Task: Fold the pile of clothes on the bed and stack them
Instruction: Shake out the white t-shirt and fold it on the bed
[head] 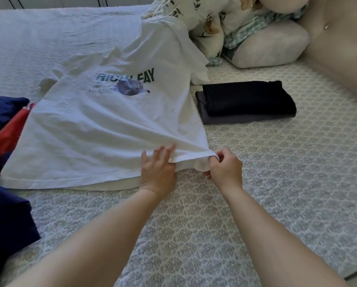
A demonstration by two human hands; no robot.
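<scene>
A white T-shirt (94, 129) with green lettering and a printed picture lies spread across the patterned bed cover (277, 183). My right hand (225, 164) pinches the shirt's near right hem corner, lifting it slightly. My left hand (159, 164) rests flat on the hem just beside it, fingers straight. To the right of the shirt sits a small stack: a folded black garment (248, 98) on top of a folded dark grey one (246, 120). Navy and red unfolded clothes (5, 125) lie at the left edge.
Crumpled floral bedding (206, 23) and a pale pillow (271, 44) are heaped at the back right, against a beige tufted headboard (339, 48). A white quilt (49, 38) covers the far left of the bed. More navy cloth (5, 228) lies near the front left.
</scene>
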